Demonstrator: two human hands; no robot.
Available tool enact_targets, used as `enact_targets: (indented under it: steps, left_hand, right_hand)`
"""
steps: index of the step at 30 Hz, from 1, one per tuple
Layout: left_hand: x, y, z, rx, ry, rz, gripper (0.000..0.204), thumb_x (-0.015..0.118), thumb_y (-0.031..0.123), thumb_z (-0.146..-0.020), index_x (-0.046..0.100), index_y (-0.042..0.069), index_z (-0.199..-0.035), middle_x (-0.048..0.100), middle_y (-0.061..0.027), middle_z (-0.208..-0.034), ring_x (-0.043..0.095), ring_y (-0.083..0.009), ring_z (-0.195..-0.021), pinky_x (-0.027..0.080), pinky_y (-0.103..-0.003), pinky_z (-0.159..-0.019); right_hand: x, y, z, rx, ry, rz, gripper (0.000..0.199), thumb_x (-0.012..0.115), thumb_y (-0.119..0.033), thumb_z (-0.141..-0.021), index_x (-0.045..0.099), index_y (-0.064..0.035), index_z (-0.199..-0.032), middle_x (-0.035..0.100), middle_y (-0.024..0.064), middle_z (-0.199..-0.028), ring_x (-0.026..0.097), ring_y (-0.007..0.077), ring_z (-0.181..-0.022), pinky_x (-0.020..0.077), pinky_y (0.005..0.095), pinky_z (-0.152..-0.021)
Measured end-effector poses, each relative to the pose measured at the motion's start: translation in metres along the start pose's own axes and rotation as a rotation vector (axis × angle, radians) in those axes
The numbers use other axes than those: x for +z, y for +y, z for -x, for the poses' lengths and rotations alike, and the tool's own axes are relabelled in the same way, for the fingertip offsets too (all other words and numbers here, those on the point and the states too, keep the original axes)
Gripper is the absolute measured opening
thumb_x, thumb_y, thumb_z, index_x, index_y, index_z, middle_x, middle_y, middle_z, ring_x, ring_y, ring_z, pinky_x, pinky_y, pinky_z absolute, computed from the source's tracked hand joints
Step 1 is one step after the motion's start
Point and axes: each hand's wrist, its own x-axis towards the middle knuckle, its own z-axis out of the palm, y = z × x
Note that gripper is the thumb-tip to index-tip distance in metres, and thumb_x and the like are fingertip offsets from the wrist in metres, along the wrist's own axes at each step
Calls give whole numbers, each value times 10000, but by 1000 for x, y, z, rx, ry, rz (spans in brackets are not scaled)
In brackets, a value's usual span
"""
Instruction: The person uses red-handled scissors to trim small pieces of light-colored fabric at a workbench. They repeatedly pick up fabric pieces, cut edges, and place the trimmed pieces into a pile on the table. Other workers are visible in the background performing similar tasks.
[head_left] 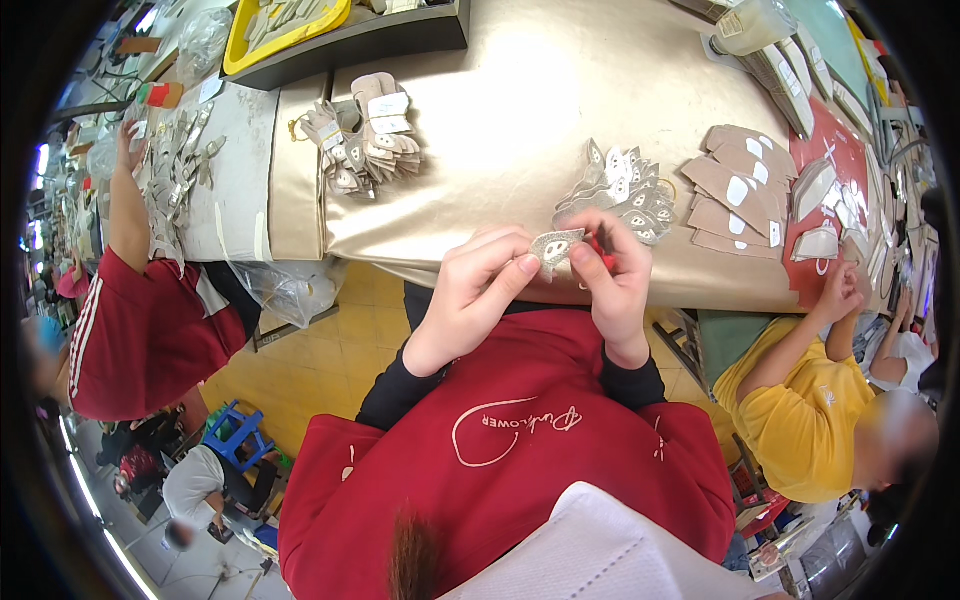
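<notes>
In front of my chest, over the table's near edge, both hands hold a small grey fabric piece (pixel 548 243) with white oval spots on it. My left hand (pixel 473 290) pinches its left side between thumb and fingers. My right hand (pixel 617 287) is closed at its right side, thumb against the piece. A red thing (pixel 606 262) shows between the right fingers; its kind is mostly hidden. Just beyond the right hand lies a fanned pile of similar grey pieces (pixel 640 195). Farther left on the table rest tied bundles of grey-beige pieces (pixel 375 150).
The table has a shiny gold cover (pixel 480 120). Flat beige panels (pixel 735 190) lie at the right, by a red sheet (pixel 835 130). A yellow tray (pixel 240 45) sits in a dark box at the back left. People work at both sides: a maroon sleeve (pixel 150 340), a yellow shirt (pixel 800 420).
</notes>
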Motion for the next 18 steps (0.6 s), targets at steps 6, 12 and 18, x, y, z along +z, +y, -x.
enact_targets:
  steps: [6,12,18]
  left_hand:
    - [-2,5,-6,47,131,-217,189,583,108,-949,608,15,-786,603,-75,-729,565,-251,-730,428,-349,-729]
    - [-3,5,-7,10,122,-217,223,569,121,-957,578,25,-756,569,-72,-696,541,-260,-706,411,-349,-727]
    - [-4,0,-6,65,96,-166,234,547,132,-971,567,25,-763,551,-72,-698,531,-267,-702,405,-351,-746]
  right_hand:
    - [-12,-7,-17,-539,-60,542,345,761,-81,-758,706,-22,-1093,644,100,-874,628,174,-729,492,287,-605]
    - [-20,-3,-16,-738,-220,794,411,758,-90,-677,760,-130,-1086,639,41,-819,604,187,-613,474,298,-518]
    - [-18,1,-16,-716,-206,902,423,716,-89,-700,768,-194,-1107,632,29,-810,603,176,-610,476,297,-514]
